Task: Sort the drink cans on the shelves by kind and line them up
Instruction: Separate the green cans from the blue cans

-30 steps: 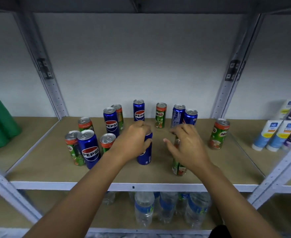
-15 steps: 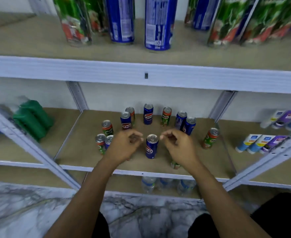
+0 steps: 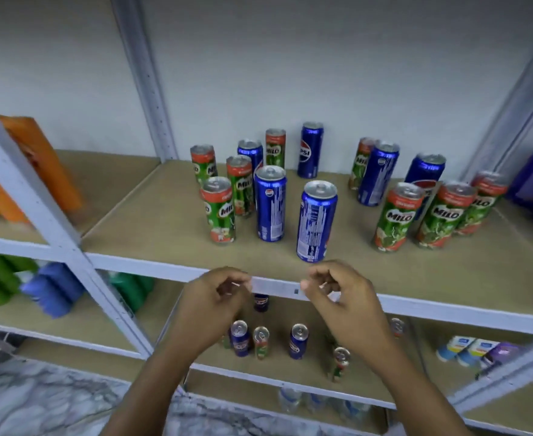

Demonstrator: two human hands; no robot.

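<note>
- The tall blue Pepsi can point(image 3: 316, 221) stands upright near the front edge of the upper brown shelf board point(image 3: 152, 228), nearest to your hands.
- Left of this can stands a second blue can point(image 3: 270, 203), then green Milo cans point(image 3: 219, 210); right of it are three more Milo cans point(image 3: 397, 221).
- Below this can, your left hand point(image 3: 213, 305) and right hand point(image 3: 345, 302) are apart, fingers loosely curled, holding nothing.
- Smaller-looking cans point(image 3: 298, 340) stand on the shelf under them.
</note>
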